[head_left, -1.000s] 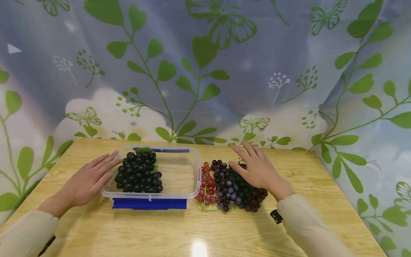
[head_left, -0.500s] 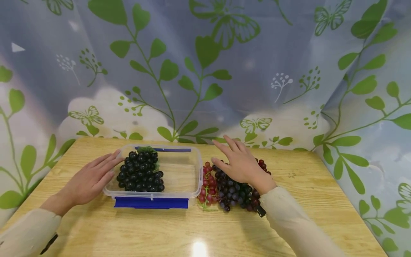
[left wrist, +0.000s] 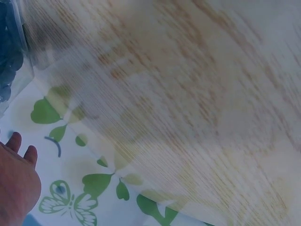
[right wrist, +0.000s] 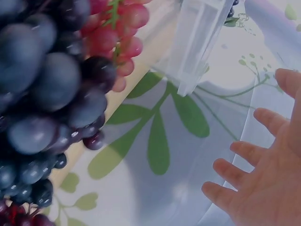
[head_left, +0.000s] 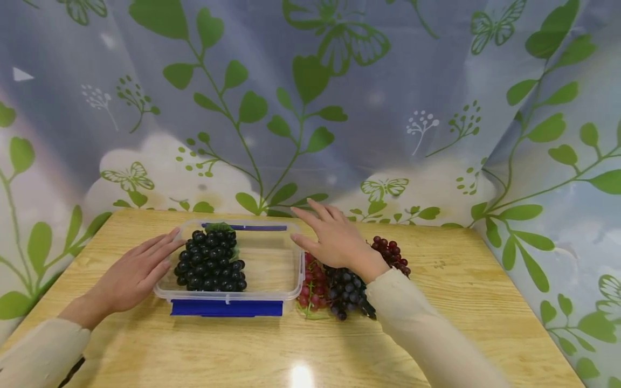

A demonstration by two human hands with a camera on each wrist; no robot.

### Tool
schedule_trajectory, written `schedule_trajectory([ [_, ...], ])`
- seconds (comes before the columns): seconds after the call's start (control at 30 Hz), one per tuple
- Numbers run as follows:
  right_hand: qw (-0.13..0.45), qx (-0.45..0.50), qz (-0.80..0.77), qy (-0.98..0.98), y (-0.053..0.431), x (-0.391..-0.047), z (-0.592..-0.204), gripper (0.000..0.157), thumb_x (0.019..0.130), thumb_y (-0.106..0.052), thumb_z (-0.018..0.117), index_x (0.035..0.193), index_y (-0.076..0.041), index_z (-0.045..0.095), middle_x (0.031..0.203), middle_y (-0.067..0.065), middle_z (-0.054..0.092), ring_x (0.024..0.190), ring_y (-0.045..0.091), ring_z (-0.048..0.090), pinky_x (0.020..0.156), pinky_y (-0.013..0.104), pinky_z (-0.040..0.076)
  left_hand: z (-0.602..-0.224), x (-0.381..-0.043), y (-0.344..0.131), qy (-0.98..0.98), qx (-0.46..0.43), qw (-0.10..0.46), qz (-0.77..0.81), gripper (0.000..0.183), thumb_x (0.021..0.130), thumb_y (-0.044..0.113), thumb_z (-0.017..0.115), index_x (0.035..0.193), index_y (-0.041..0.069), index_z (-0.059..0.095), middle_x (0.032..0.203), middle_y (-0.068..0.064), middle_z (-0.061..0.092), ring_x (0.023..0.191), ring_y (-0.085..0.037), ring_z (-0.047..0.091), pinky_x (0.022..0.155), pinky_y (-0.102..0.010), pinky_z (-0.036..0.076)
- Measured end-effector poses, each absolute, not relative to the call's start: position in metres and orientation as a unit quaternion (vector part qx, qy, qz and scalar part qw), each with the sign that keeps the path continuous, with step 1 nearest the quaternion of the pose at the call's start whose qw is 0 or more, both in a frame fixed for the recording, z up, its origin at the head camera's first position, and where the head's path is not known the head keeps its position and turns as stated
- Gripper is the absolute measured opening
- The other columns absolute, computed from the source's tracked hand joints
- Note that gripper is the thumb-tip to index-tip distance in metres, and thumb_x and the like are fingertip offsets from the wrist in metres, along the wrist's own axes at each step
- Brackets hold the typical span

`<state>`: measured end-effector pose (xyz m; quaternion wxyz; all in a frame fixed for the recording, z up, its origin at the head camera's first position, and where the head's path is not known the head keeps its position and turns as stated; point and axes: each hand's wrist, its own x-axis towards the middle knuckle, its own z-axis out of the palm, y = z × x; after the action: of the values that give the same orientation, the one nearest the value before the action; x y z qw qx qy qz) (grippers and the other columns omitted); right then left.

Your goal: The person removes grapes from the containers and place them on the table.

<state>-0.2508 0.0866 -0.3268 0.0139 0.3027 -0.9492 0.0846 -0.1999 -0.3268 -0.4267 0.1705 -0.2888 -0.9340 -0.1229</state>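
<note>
A clear plastic box (head_left: 271, 295) with blue clips stands left of centre on the table, a bunch of black grapes (head_left: 211, 264) with green leaves in its left half. My left hand (head_left: 140, 269) lies at the box's left side, fingers straight. Over the box's right rim and the fruit beside it, my right hand (head_left: 335, 240) is spread and holds nothing. Right of the box lie a bunch of red grapes (head_left: 312, 288), a bunch of dark purple grapes (head_left: 346, 291) and a bunch of dark red grapes (head_left: 390, 250). My right hand and sleeve partly hide them.
The wooden table (head_left: 242, 350) reaches back to a patterned curtain (head_left: 368, 134) with leaves and butterflies. In the right wrist view, the box's corner (right wrist: 197, 42) rises beyond the red grapes (right wrist: 124, 42).
My right hand has moved left, from above the dark grapes to the box's right rim, with its fingers spread throughout. The left hand and the box stay where they were.
</note>
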Motion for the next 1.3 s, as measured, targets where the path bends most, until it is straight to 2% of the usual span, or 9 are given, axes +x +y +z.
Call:
schedule_trajectory([
  [0.23,0.011,0.321,0.064,-0.945,0.057,-0.252,-0.321,0.061,0.097,-0.059,0.032,0.153,-0.036,0.02,0.158,0.004,0.014,0.14,0.032,0.021,0.113,0.048,0.015,-0.428,-0.198,-0.332,-0.937,-0.284,0.165,-0.121,0.05,0.097,0.012,0.052,0.146,0.01,0.041,0.154,-0.01,0.028,0.136,-0.031,0.032,0.113,-0.022,0.007],
  [0.77,-0.038,0.371,0.014,-0.928,-0.006,-0.257,-0.303,0.06,0.098,-0.053,0.039,0.153,-0.038,0.018,0.159,0.003,0.012,0.142,0.029,0.016,0.112,0.048,0.019,-0.422,-0.2,-0.332,-0.934,-0.29,0.167,-0.126,0.05,0.097,0.011,0.052,0.146,0.01,0.041,0.153,-0.011,0.029,0.135,-0.031,0.032,0.113,-0.023,0.01],
  [0.97,-0.061,0.383,0.003,-0.922,-0.028,-0.27,-0.304,0.058,0.099,-0.05,0.04,0.152,-0.038,0.021,0.159,0.001,0.014,0.142,0.028,0.015,0.11,0.05,0.025,-0.423,-0.204,-0.325,-0.935,-0.288,0.161,-0.13,0.05,0.098,0.012,0.051,0.147,0.011,0.04,0.154,-0.01,0.029,0.134,-0.032,0.034,0.11,-0.039,0.022],
  [1.07,-0.078,0.384,-0.009,-0.92,-0.039,-0.272,-0.305,0.057,0.099,-0.049,0.041,0.152,-0.038,0.022,0.158,0.001,0.017,0.142,0.026,0.018,0.11,0.048,0.025,-0.425,-0.203,-0.325,-0.936,-0.285,0.158,-0.131,0.05,0.098,0.012,0.05,0.147,0.011,0.04,0.154,-0.009,0.028,0.134,-0.032,0.035,0.109,-0.04,0.023],
  [1.2,-0.1,0.381,-0.028,-0.919,-0.057,-0.266,-0.306,0.055,0.099,-0.049,0.043,0.151,-0.038,0.026,0.154,-0.003,0.027,0.138,0.023,0.027,0.106,0.047,0.032,-0.426,-0.2,-0.326,-0.936,-0.282,0.161,-0.137,0.05,0.098,0.012,0.05,0.147,0.011,0.04,0.154,-0.009,0.028,0.134,-0.032,0.035,0.111,-0.036,0.021],
  [1.3,-0.11,0.383,-0.046,-0.916,-0.068,-0.258,-0.31,0.055,0.098,-0.051,0.044,0.15,-0.04,0.028,0.151,-0.005,0.033,0.135,0.021,0.033,0.104,0.044,0.036,-0.426,-0.199,-0.326,-0.935,-0.281,0.164,-0.139,0.051,0.098,0.011,0.05,0.148,0.012,0.039,0.154,-0.009,0.028,0.134,-0.032,0.035,0.111,-0.037,0.022],
])
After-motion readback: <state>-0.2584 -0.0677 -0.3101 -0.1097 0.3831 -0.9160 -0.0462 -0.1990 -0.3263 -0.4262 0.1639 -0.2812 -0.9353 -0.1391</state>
